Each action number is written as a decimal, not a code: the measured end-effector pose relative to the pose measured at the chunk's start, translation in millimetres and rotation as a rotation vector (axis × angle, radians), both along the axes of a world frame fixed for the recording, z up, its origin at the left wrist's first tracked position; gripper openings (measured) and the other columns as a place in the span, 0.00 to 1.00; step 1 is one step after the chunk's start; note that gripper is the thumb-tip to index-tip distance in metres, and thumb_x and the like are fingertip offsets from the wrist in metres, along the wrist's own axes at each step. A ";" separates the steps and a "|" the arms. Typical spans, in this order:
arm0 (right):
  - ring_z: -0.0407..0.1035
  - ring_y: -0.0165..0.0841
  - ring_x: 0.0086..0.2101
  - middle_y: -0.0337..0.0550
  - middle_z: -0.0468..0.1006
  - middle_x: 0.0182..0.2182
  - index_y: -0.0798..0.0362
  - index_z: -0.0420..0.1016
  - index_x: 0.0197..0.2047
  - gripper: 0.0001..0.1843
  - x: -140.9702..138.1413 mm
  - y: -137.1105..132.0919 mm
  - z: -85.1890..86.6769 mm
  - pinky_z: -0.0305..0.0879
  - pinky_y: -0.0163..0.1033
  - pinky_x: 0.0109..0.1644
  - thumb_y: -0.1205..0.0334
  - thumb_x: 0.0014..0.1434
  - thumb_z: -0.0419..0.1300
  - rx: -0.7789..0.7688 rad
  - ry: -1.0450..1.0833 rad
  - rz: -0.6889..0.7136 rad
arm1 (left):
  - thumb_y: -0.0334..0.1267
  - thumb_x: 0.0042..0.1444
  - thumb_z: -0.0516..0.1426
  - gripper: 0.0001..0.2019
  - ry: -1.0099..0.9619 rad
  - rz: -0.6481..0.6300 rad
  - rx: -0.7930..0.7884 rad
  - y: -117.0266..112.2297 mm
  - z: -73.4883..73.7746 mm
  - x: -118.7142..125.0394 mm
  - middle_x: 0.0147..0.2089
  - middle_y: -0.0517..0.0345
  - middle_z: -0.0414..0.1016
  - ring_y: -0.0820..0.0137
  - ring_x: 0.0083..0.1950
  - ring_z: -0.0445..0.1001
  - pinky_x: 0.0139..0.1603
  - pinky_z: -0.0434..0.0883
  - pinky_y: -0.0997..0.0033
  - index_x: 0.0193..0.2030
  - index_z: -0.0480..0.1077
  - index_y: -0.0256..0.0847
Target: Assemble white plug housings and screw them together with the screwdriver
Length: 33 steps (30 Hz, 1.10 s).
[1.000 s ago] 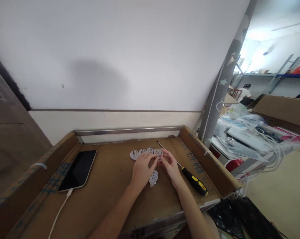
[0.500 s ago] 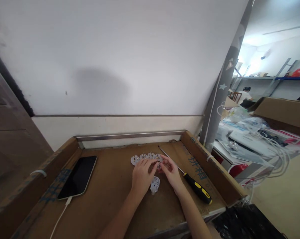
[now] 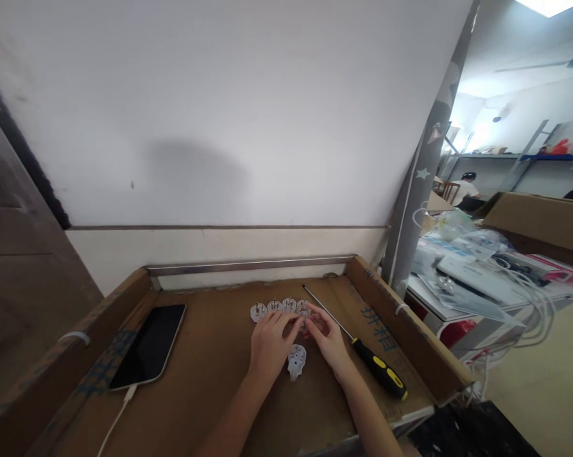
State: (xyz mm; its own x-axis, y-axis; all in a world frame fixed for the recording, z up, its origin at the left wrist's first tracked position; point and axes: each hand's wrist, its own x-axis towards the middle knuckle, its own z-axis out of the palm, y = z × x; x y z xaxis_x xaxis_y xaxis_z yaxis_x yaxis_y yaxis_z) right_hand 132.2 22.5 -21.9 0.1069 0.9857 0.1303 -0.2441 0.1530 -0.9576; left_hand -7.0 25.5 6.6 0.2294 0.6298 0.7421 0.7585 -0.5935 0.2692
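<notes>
While a loose white plug half (image 3: 296,363) lay on the cardboard-lined bench (image 3: 205,381) between the two wrists, its long axis running roughly lengthwise between the forearms, the left hand (image 3: 271,339) was the nearer, its thumb side just beside it. That hand's fingers were bent inward, their tips close to those of the half-curled right hand (image 3: 328,336) at a small part (image 3: 303,324); whether either one gripped it could not be told. Right of the right hand, a screwdriver (image 3: 380,369) slanted away. Just beyond the fingertips stood a row of pronged plug pieces (image 3: 289,306), the rightmost partly behind the right fingers.
</notes>
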 end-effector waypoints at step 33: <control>0.65 0.25 0.22 0.36 0.73 0.25 0.49 0.73 0.45 0.25 1.3 -5.8 8.4 0.66 0.34 0.27 0.51 0.43 0.67 -0.194 0.281 0.150 | 0.41 0.59 0.53 0.10 -0.089 -0.182 -0.100 -3.4 -0.5 2.7 0.42 0.56 0.77 0.66 0.43 0.74 0.45 0.72 0.64 0.46 0.69 0.43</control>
